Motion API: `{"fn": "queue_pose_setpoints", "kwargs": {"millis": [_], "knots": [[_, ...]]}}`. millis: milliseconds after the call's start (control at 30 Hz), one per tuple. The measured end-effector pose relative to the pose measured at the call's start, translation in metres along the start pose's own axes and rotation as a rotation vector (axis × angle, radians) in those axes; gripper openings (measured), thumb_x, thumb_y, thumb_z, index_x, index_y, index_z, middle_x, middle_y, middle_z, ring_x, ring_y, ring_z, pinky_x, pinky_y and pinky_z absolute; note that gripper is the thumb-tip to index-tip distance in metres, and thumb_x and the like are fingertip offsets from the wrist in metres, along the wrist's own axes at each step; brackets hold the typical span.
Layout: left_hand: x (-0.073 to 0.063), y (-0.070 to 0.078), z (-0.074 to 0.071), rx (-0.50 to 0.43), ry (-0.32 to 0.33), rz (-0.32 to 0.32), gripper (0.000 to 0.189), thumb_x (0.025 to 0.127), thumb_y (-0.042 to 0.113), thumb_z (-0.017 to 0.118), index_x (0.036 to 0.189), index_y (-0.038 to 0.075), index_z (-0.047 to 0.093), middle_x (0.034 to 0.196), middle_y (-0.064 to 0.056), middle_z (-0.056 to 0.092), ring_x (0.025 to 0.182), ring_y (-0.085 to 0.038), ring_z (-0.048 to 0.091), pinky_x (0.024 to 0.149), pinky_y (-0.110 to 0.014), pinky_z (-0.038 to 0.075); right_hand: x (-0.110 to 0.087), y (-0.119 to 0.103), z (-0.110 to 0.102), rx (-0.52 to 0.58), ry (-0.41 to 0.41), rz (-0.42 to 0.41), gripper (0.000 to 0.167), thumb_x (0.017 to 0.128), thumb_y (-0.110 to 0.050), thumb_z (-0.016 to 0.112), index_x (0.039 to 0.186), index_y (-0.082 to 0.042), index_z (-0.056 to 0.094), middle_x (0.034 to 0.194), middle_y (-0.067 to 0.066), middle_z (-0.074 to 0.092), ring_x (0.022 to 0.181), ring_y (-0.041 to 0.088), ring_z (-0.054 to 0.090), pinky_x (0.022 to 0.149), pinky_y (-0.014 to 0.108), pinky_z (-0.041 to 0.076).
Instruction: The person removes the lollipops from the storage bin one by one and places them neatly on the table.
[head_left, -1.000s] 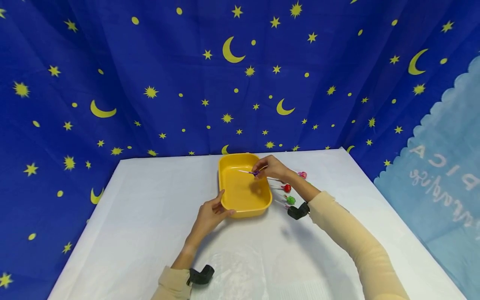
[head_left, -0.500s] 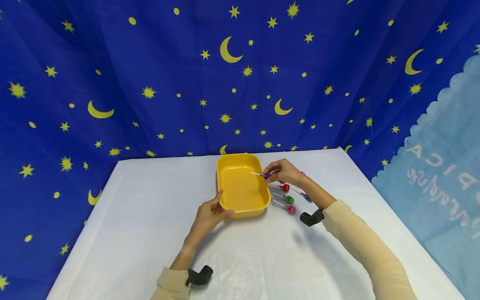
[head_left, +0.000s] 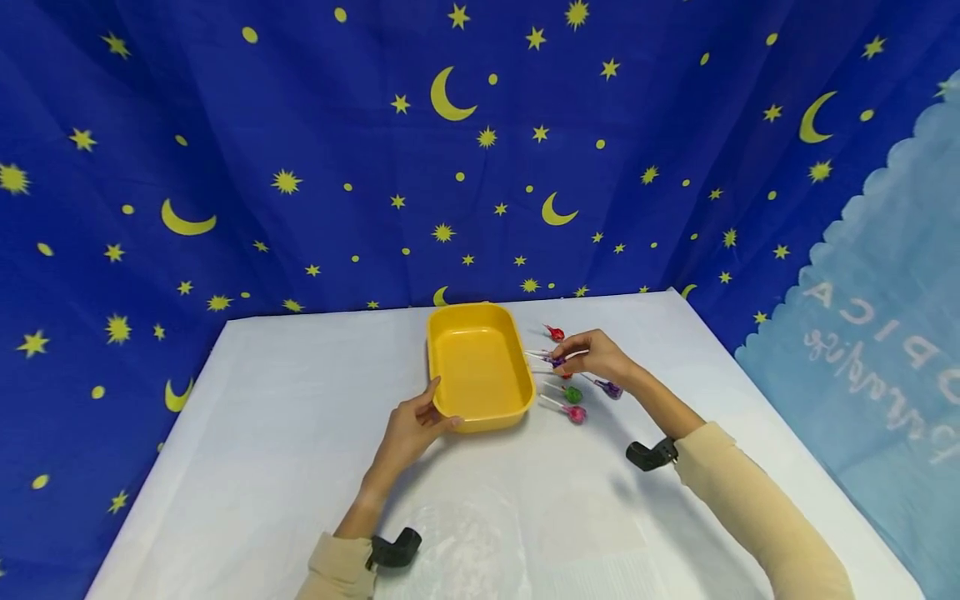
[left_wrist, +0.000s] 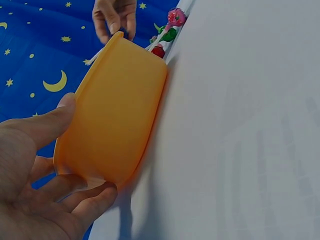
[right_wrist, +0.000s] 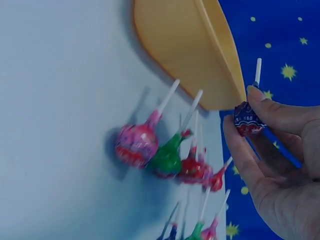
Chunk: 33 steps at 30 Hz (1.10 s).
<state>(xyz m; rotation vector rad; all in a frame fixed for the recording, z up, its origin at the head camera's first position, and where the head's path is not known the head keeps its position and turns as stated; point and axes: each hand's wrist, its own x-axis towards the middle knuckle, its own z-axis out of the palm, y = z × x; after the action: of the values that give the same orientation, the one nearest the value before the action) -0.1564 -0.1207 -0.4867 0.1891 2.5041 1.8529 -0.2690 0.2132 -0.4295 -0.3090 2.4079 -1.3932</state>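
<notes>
A yellow plastic basin (head_left: 483, 367) stands on the white table. My left hand (head_left: 411, 429) grips its near left corner; in the left wrist view the thumb lies at the rim and the fingers (left_wrist: 95, 202) curl under the corner. Just off the basin's right side, my right hand (head_left: 600, 357) pinches a purple-wrapped lollipop (right_wrist: 248, 120) between thumb and fingers, its white stick pointing toward the basin. Around that hand lie a pink lollipop (head_left: 576, 414), a green lollipop (head_left: 572, 394), a purple lollipop (head_left: 611, 389) and a red lollipop (head_left: 555, 333).
More lollipops show at the bottom of the right wrist view, among them a second green lollipop (right_wrist: 196, 231). A blue curtain (head_left: 330, 125) with yellow moons and stars hangs behind the table. To the right is a light blue cloth (head_left: 885, 308) with lettering.
My right hand has moved right, from above the basin to over the lollipops, still pinching the purple one. A red lollipop at the back has come into view. My left hand keeps its grip.
</notes>
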Motion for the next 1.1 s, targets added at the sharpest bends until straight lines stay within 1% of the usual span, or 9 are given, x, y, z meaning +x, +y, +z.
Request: {"fn": "queue_pose_setpoints", "kwargs": {"millis": [167,267,367,533,600,767,867,967,1100], "knots": [[0.001,-0.002,-0.002,-0.008,-0.006,0.002,0.078,0.083,0.021,0.079,0.148,0.004,0.038,0.137,-0.024,0.055,0.118,-0.033,0.062,0.098,-0.037,0.054,-0.013,0.014,-0.008,-0.007,0.044,0.024,0.031,0.082,-0.009,0.079,0.11,0.003,0.07,0.106,0.008,0.071,0.09,0.013,0.066,0.084,0.03,0.06],[0.002,-0.003,-0.003,-0.013,-0.008,0.007,0.079,0.083,0.02,0.079,0.148,0.004,0.038,0.137,-0.024,0.054,0.118,-0.033,0.061,0.098,-0.038,0.053,-0.018,0.023,-0.013,-0.013,0.051,0.017,0.033,0.082,-0.01,0.079,0.111,0.004,0.069,0.107,0.012,0.07,0.091,0.012,0.066,0.082,0.029,0.06],[0.002,-0.003,-0.003,-0.01,-0.007,0.009,0.079,0.083,0.021,0.079,0.148,0.004,0.038,0.138,-0.024,0.054,0.119,-0.033,0.061,0.098,-0.038,0.053,-0.023,0.03,-0.016,-0.016,0.062,0.021,0.034,0.081,-0.011,0.08,0.111,0.003,0.07,0.107,0.012,0.071,0.09,0.011,0.066,0.081,0.031,0.059],[0.002,-0.002,-0.004,0.002,-0.011,0.004,0.079,0.083,0.022,0.079,0.148,0.005,0.038,0.139,-0.023,0.053,0.12,-0.032,0.061,0.099,-0.039,0.053,-0.032,0.037,-0.019,-0.025,0.082,0.05,0.033,0.08,-0.012,0.081,0.109,0.0,0.072,0.103,0.004,0.073,0.088,0.009,0.065,0.08,0.037,0.058],[0.002,-0.002,-0.004,0.003,-0.014,0.007,0.079,0.084,0.021,0.078,0.148,0.004,0.037,0.139,-0.024,0.053,0.119,-0.032,0.061,0.099,-0.039,0.053,-0.036,0.04,-0.02,-0.019,0.084,0.055,0.033,0.08,-0.012,0.081,0.109,0.001,0.072,0.102,0.004,0.073,0.087,0.008,0.066,0.08,0.037,0.058],[0.002,-0.003,-0.002,-0.008,-0.02,0.013,0.078,0.084,0.02,0.079,0.148,0.003,0.037,0.137,-0.025,0.055,0.117,-0.033,0.062,0.098,-0.038,0.054,-0.047,0.05,-0.022,0.003,0.101,0.071,0.036,0.081,-0.013,0.08,0.111,0.004,0.07,0.103,0.006,0.074,0.086,0.006,0.067,0.078,0.025,0.058],[0.003,-0.003,-0.002,-0.008,-0.017,0.014,0.078,0.084,0.02,0.079,0.148,0.004,0.038,0.137,-0.025,0.054,0.118,-0.033,0.062,0.098,-0.038,0.054,-0.052,0.056,-0.024,-0.016,0.12,0.082,0.037,0.08,-0.015,0.081,0.111,0.003,0.071,0.101,0.004,0.074,0.087,0.005,0.066,0.077,0.017,0.056],[0.002,-0.003,-0.002,-0.004,-0.011,0.012,0.078,0.084,0.021,0.079,0.148,0.004,0.038,0.138,-0.024,0.054,0.118,-0.033,0.062,0.098,-0.039,0.054,-0.057,0.06,-0.026,-0.056,0.142,0.09,0.036,0.079,-0.017,0.082,0.109,0.001,0.072,0.099,0.002,0.074,0.089,0.005,0.064,0.077,0.016,0.053],[0.002,-0.003,-0.002,-0.008,-0.004,0.005,0.078,0.083,0.021,0.079,0.148,0.005,0.039,0.136,-0.024,0.055,0.117,-0.033,0.062,0.097,-0.039,0.054,-0.064,0.067,-0.027,-0.107,0.151,0.084,0.033,0.079,-0.019,0.083,0.106,-0.001,0.074,0.098,0.001,0.074,0.09,0.007,0.062,0.079,0.018,0.05]]}}
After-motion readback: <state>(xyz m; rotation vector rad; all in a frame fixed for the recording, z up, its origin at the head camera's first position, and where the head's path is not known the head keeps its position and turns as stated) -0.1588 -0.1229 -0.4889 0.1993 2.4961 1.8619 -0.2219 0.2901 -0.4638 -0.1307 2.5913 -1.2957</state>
